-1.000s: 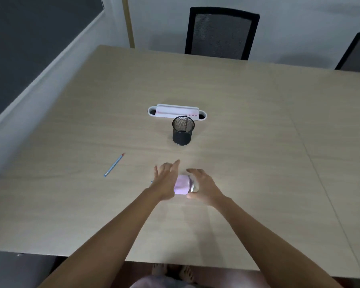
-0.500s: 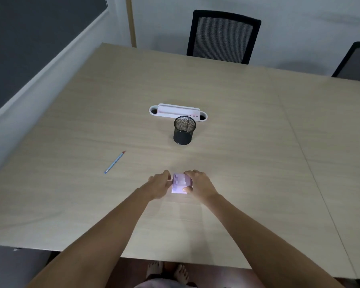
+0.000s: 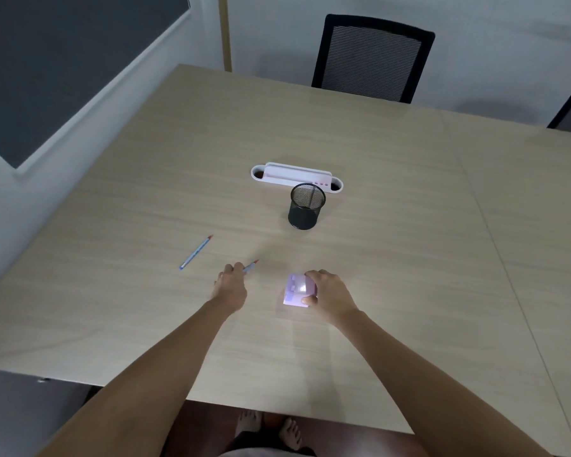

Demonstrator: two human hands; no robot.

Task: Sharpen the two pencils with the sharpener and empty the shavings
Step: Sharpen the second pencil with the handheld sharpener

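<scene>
A pale purple box-shaped sharpener (image 3: pixel 295 290) stands on the wooden table (image 3: pixel 393 258), and my right hand (image 3: pixel 328 293) grips its right side. My left hand (image 3: pixel 230 285) is closed around a blue pencil (image 3: pixel 252 265) to the left of the sharpener; only the pencil's red-tipped end shows beyond my fingers. A second blue pencil (image 3: pixel 196 253) with a red end lies loose on the table farther left, apart from both hands.
A black mesh cup (image 3: pixel 305 206) stands behind the sharpener, with a white oblong desk organiser (image 3: pixel 295 177) just beyond it. Two black chairs (image 3: pixel 371 57) are at the table's far side. The table's near edge lies under my forearms.
My left hand left the sharpener, moved left and closed on a pencil. My right hand stays on the sharpener, which sits a little farther right.
</scene>
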